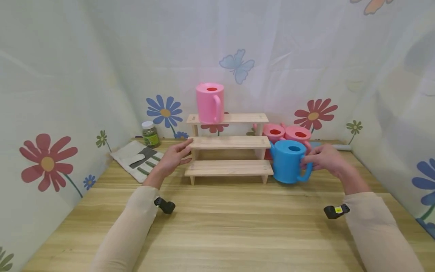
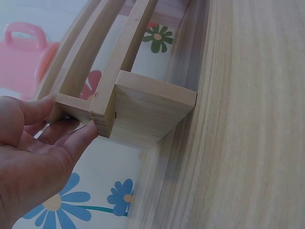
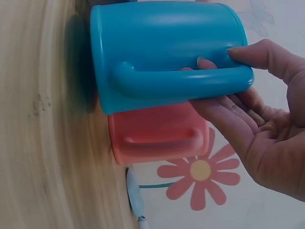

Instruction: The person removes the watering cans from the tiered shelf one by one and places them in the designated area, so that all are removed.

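My right hand (image 1: 324, 160) holds a blue watering can (image 1: 289, 162) by its handle, with fingers through the loop and the thumb near the top in the right wrist view. The can is upright at the right end of a three-step wooden shelf (image 1: 229, 142); I cannot tell whether its base touches the table. My left hand (image 1: 172, 158) grips the left end of the shelf's middle step, thumb above and fingers below in the left wrist view. A pink watering can (image 1: 205, 104) stands on the top step, left of its middle.
Two more pink watering cans (image 1: 297, 133) stand behind the blue one, partly hidden. A glove (image 1: 136, 160) and a white-lidded jar (image 1: 150, 135) are at the left back. A pale-handled trowel (image 3: 135, 193) lies at the right back. Flowered curtains surround the wooden table (image 1: 238, 230).
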Motion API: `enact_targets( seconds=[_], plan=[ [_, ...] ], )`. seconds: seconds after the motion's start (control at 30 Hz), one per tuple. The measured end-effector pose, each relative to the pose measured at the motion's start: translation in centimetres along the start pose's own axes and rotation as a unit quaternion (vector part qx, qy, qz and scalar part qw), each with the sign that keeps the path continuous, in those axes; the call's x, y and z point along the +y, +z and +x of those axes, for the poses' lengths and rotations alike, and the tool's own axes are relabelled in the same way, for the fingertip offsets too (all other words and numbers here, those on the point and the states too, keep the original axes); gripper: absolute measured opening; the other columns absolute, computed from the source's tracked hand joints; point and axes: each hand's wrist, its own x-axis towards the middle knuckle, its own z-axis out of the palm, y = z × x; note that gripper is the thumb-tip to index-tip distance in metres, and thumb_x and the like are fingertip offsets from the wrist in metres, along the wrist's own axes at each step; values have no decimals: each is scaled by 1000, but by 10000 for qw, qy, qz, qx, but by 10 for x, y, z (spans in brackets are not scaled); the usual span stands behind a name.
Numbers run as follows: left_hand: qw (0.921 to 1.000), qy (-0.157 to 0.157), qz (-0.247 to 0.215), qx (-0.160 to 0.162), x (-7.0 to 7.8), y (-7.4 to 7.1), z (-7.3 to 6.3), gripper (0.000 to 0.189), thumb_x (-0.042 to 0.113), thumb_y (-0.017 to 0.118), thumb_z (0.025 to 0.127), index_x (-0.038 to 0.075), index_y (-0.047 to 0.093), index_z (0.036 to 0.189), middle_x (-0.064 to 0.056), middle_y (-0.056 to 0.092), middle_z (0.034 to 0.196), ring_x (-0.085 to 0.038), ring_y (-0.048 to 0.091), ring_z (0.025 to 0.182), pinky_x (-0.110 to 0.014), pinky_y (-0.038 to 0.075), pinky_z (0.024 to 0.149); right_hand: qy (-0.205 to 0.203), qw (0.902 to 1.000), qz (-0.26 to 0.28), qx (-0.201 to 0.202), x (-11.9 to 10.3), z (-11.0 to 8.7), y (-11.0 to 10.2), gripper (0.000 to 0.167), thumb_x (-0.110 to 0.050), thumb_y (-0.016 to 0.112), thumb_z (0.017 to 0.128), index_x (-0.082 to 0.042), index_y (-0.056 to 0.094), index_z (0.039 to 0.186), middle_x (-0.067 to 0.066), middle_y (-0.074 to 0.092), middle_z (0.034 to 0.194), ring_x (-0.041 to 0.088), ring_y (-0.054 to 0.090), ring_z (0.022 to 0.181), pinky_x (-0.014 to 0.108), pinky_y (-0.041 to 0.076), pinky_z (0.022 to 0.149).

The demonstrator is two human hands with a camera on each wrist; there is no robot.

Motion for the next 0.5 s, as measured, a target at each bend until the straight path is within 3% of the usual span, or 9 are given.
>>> enact_targets(
  seconds=[0.5],
  plan=[
    [10000,-50,71,42,1,2,1,50,20,44,109,14,34,157,-13,21,164,-34,28,146,-51,39,112,108,9994,281,-154,6,8,11,34,-26,74,93,6,69,101,16,72,104,34,67,103,49,57,92]
  ],
)
